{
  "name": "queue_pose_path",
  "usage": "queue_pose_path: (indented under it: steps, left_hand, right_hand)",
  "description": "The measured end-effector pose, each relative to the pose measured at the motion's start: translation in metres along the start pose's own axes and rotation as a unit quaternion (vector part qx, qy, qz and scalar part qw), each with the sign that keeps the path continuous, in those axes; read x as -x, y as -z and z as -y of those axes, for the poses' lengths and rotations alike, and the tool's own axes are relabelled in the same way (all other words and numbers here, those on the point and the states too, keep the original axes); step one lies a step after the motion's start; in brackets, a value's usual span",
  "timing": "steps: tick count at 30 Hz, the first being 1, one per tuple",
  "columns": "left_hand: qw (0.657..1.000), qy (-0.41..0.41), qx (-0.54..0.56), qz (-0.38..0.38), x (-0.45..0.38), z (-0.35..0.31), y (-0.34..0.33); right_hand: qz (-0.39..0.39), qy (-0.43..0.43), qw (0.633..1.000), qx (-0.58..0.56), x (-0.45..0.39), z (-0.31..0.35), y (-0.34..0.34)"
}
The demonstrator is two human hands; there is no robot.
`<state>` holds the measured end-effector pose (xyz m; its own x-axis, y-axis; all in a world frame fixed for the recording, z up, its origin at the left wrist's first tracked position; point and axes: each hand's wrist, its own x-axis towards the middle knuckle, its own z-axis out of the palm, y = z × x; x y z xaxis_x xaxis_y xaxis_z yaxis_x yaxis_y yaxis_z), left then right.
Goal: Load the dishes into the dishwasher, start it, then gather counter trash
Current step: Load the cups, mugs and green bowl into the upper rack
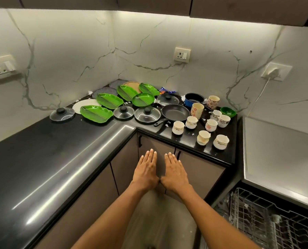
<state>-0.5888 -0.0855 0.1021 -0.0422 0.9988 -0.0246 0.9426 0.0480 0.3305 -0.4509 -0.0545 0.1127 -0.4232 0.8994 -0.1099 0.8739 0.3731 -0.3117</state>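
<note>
Two hands, left hand (147, 170) and right hand (174, 172), hover flat, each grip wide, holding nothing. Dishes crowd the black counter (41, 159) corner: green plates (96, 113), cups (220, 141). Dishwasher rack (275, 221) sits lower right.

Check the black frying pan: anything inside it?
The black frying pan looks empty: its dark inside is bare, no food or lid in it. White crumbs lie on the countertop by its handle. What is under the pan cannot be seen.
</note>
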Motion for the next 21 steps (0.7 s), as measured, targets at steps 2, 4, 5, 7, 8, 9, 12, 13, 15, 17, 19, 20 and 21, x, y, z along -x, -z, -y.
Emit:
queue_pose_path:
  steps: [2, 4, 5, 7, 8, 9, 12, 13, 15, 17, 19, 20, 21]
  left_hand:
    - [1.000, -0.005, -0.011, 0.007, -0.022, 0.009, 0.003]
    - [1.000, -0.012, -0.018, 0.014, -0.050, 0.014, 0.005]
    - [0.999, -0.017, -0.024, 0.015, -0.065, 0.016, 0.007]
    - [0.999, -0.024, -0.028, 0.015, -0.095, 0.018, 0.010]
    - [0.999, -0.024, -0.028, 0.021, -0.109, 0.019, 0.011]
    - [0.999, -0.027, -0.032, 0.028, -0.123, 0.019, 0.012]
    - [0.997, -0.046, -0.052, 0.042, -0.163, 0.017, 0.013]
    - [0.996, -0.052, -0.055, 0.038, -0.178, 0.017, 0.013]
    - [0.995, -0.066, -0.059, 0.038, -0.203, 0.014, 0.012]
    - [0.994, -0.083, -0.062, 0.046, -0.223, 0.012, 0.011]
    - [0.993, -0.095, -0.059, 0.050, -0.242, 0.011, 0.009]
    - [0.992, -0.101, -0.062, 0.052, -0.252, 0.010, 0.010]
    - [0.990, -0.107, -0.067, 0.056, -0.260, 0.010, 0.011]
  right_hand:
    - [-0.002, 0.000, 1.000, -0.001, -0.020, 0.002, -0.002]
    - [-0.005, -0.006, 1.000, 0.000, -0.045, -0.001, -0.002]
    - [-0.007, -0.011, 1.000, -0.001, -0.059, -0.004, 0.000]
    - [-0.012, -0.019, 1.000, -0.002, -0.086, -0.012, 0.005]
    - [-0.010, -0.024, 1.000, -0.006, -0.100, -0.017, 0.008]
    - [-0.009, -0.031, 0.999, -0.011, -0.113, -0.021, 0.010]
    - [-0.015, -0.046, 0.999, -0.017, -0.147, -0.034, 0.017]
    - [-0.020, -0.051, 0.998, -0.017, -0.159, -0.040, 0.019]
    - [-0.022, -0.059, 0.998, -0.019, -0.180, -0.052, 0.023]
    - [-0.024, -0.066, 0.997, -0.026, -0.195, -0.062, 0.025]
    - [-0.032, -0.075, 0.996, -0.038, -0.208, -0.071, 0.028]
    - [-0.035, -0.077, 0.996, -0.038, -0.215, -0.075, 0.030]
    - [-0.036, -0.078, 0.996, -0.034, -0.221, -0.079, 0.032]
